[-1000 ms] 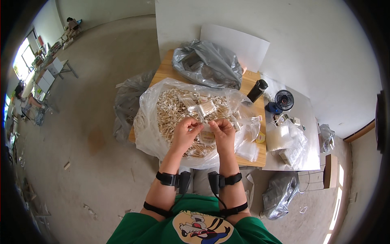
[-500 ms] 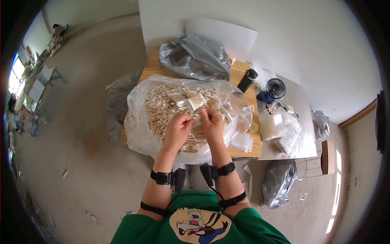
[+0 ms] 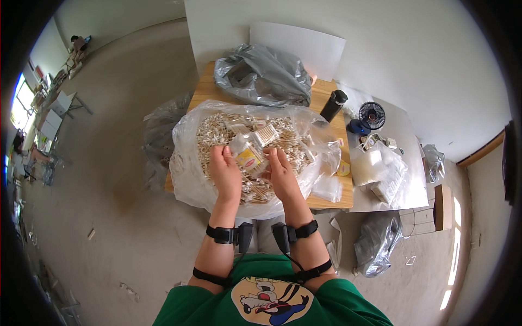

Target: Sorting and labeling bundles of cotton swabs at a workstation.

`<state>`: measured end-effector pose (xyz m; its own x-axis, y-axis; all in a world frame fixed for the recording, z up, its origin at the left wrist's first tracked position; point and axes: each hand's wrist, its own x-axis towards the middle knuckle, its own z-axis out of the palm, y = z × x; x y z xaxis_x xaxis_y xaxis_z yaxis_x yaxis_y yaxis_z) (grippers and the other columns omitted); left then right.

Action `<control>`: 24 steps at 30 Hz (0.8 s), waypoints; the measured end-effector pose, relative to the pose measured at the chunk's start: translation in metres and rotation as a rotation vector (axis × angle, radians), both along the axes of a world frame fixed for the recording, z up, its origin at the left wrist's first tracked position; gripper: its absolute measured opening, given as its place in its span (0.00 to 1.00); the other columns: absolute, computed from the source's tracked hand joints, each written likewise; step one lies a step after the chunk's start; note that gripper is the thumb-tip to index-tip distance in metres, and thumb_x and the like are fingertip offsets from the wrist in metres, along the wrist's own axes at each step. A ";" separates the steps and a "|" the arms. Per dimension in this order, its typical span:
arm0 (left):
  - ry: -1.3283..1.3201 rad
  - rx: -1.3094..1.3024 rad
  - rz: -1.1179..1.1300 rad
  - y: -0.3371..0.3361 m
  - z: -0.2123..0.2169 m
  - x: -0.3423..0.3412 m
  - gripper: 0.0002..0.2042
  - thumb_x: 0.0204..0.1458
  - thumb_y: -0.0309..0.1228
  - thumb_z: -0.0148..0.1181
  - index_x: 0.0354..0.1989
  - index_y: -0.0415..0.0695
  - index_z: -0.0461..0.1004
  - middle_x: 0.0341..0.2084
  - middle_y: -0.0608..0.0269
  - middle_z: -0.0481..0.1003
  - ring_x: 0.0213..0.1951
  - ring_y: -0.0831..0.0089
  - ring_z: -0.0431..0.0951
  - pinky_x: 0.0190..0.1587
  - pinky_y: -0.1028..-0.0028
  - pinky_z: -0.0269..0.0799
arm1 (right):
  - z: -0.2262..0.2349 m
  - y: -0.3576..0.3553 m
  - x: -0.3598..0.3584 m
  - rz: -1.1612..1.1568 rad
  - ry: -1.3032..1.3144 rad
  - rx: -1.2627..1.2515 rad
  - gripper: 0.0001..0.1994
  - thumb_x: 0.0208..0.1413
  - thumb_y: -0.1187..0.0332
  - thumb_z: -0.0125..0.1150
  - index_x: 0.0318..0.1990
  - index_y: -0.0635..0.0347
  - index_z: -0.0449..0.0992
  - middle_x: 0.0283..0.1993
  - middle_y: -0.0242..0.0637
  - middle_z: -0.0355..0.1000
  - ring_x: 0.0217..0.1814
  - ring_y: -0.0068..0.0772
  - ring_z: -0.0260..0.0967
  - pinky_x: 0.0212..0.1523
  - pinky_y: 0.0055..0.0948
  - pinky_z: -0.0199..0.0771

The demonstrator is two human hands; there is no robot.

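Step in hand: filling or closing 1 small packet [image 3: 247,155] of cotton swabs. Both hands work at the same packet above the large clear bag [image 3: 190,179] of loose cotton swabs [image 3: 217,133], which lies open on the wooden tabletop [image 3: 326,92].

Hand state: the left hand [image 3: 225,173] is cupped, fingers curled upward, its fingertips pinching the left edge of the small packet. The right hand [image 3: 283,175] mirrors it and pinches the right edge. Neither hand is flat or spread. The 2 hands stand close together but apart, with the packet between them.

Packet appearance: small, clear plastic, with a yellow and red label on its face. It sits tilted, held just above the swab pile. Whether its mouth is open or sealed cannot be told.

Judgement for the next move: the packet needs a steady 2-point grip, and care that no swabs slip back into the pile.

Surroundings: a grey plastic bag [image 3: 261,76] lies at the far end of the tabletop. A black bottle [image 3: 333,106] stands near its right corner. A small fan [image 3: 371,115] sits on the adjacent white surface [image 3: 402,136].
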<state>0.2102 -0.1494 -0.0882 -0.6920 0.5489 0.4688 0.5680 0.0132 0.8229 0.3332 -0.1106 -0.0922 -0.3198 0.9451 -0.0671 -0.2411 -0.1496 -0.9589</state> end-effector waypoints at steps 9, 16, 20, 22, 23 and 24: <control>-0.336 0.045 -0.285 0.000 -0.011 0.000 0.12 0.58 0.38 0.51 0.31 0.40 0.66 0.23 0.60 0.70 0.24 0.69 0.69 0.29 0.69 0.65 | -0.011 0.005 0.014 0.004 -0.132 0.156 0.12 0.62 0.60 0.50 0.38 0.61 0.66 0.29 0.27 0.67 0.27 0.13 0.60 0.22 0.16 0.60; -0.161 -0.090 -0.246 -0.003 -0.016 0.005 0.16 0.55 0.37 0.55 0.21 0.38 0.65 0.12 0.57 0.66 0.16 0.64 0.65 0.22 0.68 0.61 | -0.015 -0.003 0.011 -0.124 -0.062 0.026 0.10 0.61 0.63 0.52 0.34 0.62 0.68 0.24 0.27 0.67 0.20 0.13 0.58 0.19 0.16 0.57; -0.007 -0.108 -0.216 -0.002 -0.018 0.015 0.15 0.55 0.35 0.56 0.20 0.38 0.65 0.14 0.52 0.66 0.17 0.57 0.66 0.22 0.65 0.61 | -0.017 -0.003 0.005 -0.130 -0.232 0.090 0.09 0.61 0.65 0.52 0.34 0.62 0.68 0.23 0.28 0.67 0.21 0.14 0.59 0.21 0.17 0.59; -0.042 -0.131 -0.216 -0.002 -0.017 0.017 0.15 0.54 0.35 0.56 0.20 0.38 0.65 0.13 0.52 0.66 0.17 0.57 0.66 0.22 0.64 0.61 | -0.013 -0.003 0.002 -0.119 -0.210 0.115 0.10 0.62 0.63 0.51 0.34 0.62 0.68 0.22 0.26 0.66 0.19 0.13 0.57 0.18 0.17 0.56; -0.076 -0.152 -0.217 -0.002 -0.017 0.016 0.15 0.54 0.35 0.56 0.20 0.38 0.65 0.13 0.52 0.66 0.17 0.58 0.66 0.23 0.64 0.61 | -0.012 -0.003 0.001 -0.108 -0.189 0.141 0.11 0.62 0.61 0.50 0.34 0.61 0.68 0.22 0.25 0.64 0.17 0.12 0.54 0.16 0.17 0.54; -0.076 -0.152 -0.220 -0.002 -0.018 0.015 0.15 0.54 0.35 0.56 0.20 0.38 0.65 0.13 0.52 0.66 0.17 0.58 0.66 0.23 0.64 0.61 | -0.018 0.001 0.001 -0.111 -0.189 0.141 0.11 0.62 0.61 0.50 0.34 0.61 0.68 0.22 0.25 0.64 0.17 0.12 0.54 0.16 0.17 0.54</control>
<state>0.2248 -0.1512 -0.1065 -0.5785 0.7499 0.3208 0.5078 0.0233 0.8612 0.3344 -0.1094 -0.1103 -0.2083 0.9779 0.0188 -0.0631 0.0057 -0.9980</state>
